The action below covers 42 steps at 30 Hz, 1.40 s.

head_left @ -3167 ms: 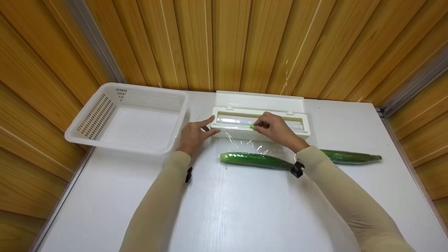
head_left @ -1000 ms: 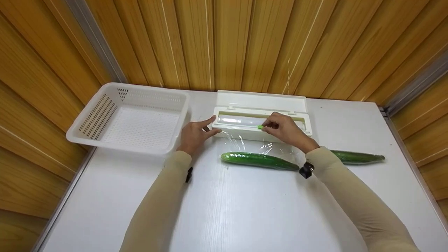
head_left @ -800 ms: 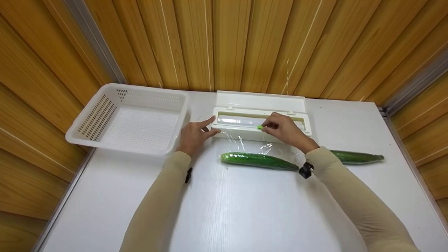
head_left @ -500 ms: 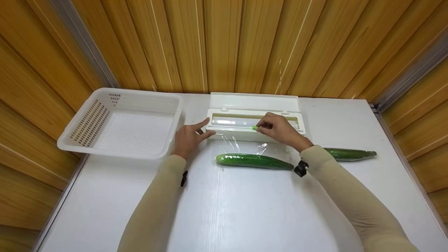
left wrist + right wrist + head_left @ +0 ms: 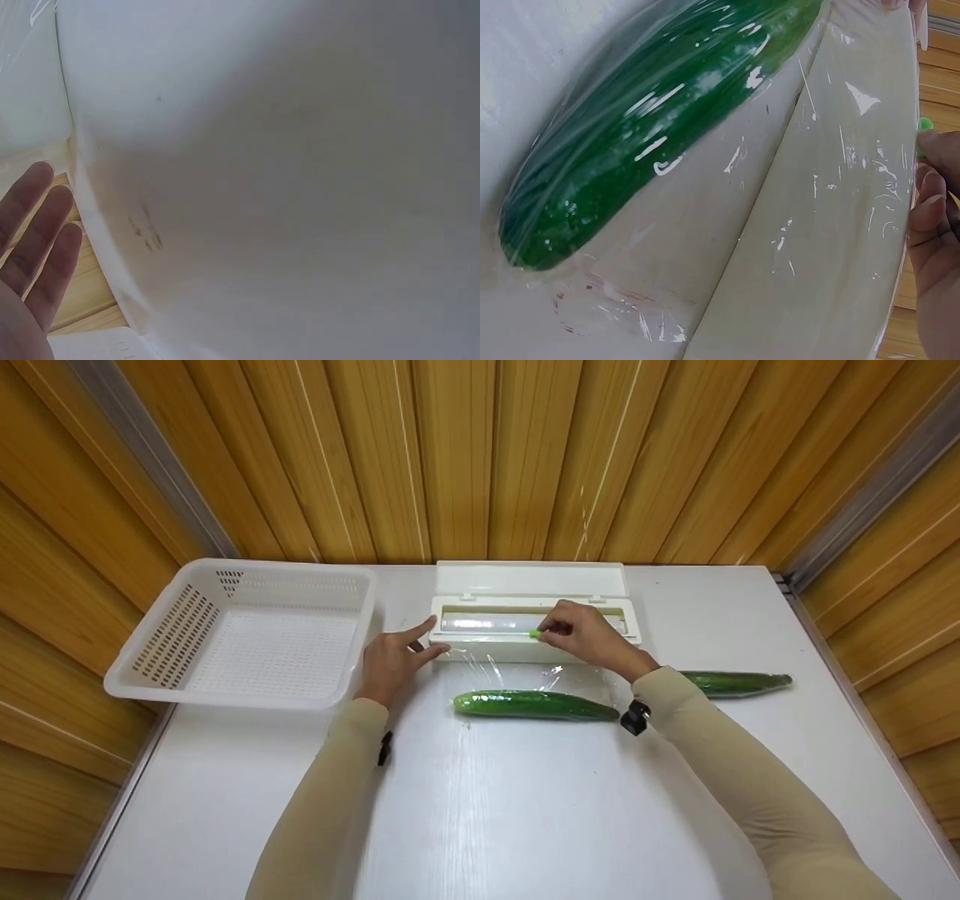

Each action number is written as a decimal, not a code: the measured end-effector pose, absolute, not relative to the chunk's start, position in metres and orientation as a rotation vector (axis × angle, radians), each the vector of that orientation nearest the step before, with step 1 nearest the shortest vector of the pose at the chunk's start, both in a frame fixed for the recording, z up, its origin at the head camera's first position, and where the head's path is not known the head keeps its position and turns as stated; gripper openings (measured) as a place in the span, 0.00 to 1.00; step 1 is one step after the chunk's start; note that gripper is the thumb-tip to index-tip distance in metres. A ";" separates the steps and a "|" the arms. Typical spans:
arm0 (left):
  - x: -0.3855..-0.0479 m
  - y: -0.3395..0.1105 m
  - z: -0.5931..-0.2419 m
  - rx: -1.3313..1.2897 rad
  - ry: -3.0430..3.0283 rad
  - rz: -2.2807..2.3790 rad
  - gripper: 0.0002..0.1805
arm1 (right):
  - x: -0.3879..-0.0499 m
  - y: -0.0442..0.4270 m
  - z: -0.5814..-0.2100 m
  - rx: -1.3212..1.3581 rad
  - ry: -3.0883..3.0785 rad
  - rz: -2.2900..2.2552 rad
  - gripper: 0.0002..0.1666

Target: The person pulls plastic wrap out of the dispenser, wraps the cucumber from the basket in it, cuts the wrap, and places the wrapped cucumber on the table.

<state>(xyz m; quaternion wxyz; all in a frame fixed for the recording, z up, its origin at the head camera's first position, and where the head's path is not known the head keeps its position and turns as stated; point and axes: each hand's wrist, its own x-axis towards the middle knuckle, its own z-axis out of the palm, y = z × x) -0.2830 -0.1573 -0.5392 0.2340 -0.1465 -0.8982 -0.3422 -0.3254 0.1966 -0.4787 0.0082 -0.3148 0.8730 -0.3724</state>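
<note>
A white cling film dispenser box stands at the back of the table, its lid folded back and a film roll inside. My left hand steadies its left end, index finger at the end and thumb on the front; the other fingers look straight in the left wrist view. My right hand pinches the green slide cutter on the front rail, right of the middle. Clear film runs from the box down around a cucumber lying in front. The cutting line itself is too fine to make out.
A white perforated basket stands at the left. A second, film-wrapped cucumber lies at the right, partly behind my right forearm. Wood-patterned panels rise behind the white table.
Over the first two seconds the right hand slid the green cutter a little rightward; since then it stays in place on the box. The head view has turned slightly right. The left hand keeps its place.
</note>
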 end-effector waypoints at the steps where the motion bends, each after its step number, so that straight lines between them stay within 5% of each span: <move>1: -0.283 -0.158 -0.539 -0.406 -2.464 -0.935 0.30 | -0.326 0.197 -0.479 -0.987 2.729 -1.162 0.05; 42: -0.288 -0.156 -0.540 -0.395 -2.466 -0.897 0.30 | -0.325 0.273 -0.478 -0.917 2.811 -1.120 0.05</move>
